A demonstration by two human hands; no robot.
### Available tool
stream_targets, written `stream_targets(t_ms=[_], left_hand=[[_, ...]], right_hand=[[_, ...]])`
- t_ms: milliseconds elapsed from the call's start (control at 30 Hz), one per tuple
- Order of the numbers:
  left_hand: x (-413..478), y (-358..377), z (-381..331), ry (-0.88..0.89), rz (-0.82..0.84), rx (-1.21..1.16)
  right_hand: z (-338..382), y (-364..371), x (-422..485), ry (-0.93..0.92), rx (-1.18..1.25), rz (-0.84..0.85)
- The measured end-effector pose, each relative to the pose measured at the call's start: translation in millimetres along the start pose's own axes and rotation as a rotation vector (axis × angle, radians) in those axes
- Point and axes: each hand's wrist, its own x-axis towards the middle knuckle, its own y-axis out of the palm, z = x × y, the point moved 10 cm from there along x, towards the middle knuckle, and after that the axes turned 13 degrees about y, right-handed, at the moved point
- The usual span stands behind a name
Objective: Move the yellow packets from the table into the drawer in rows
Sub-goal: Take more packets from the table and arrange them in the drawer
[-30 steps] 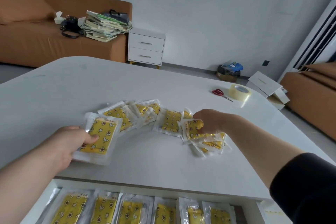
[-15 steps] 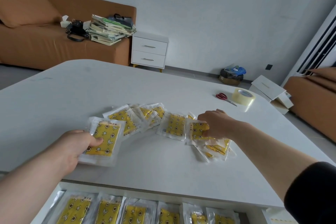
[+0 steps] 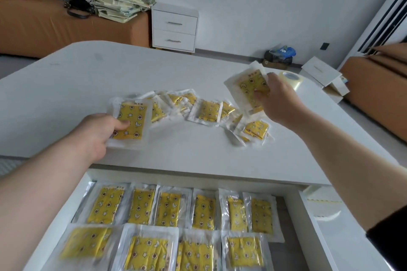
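Yellow packets (image 3: 203, 211) fill nearly two drawer (image 3: 296, 222) rows; left hand (image 3: 97, 136) and right hand (image 3: 279, 101) each pinch another, several wait on the surface (image 3: 187, 156)

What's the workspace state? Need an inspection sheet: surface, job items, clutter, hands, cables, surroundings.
Surface: white table; drawer pulled open under its near edge.
Job's things: loose packets overlapping in a spread on the table; drawer packets in two rows, six at the back, four visible in front.
Clutter: tape roll on the table, partly behind the right hand.
Hands: left hand grips the near packet; right hand holds the raised packet, tilted, above the table.
Cables: nothing seen.
Surroundings: orange sofa with a paper stack and black bag; white nightstand; white box on the floor.
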Motion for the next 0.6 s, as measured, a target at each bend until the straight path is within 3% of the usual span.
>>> stream_targets(t_ms=[167, 600], left_hand=[[-45, 30, -25, 0.037, 0.195, -0.077], [-160, 95, 14, -0.078, 0.544, -0.013]], right_hand=[[-18, -14, -74, 0.182, 0.387, 0.183], [-114, 11, -177, 0.475, 0.565, 0.466]])
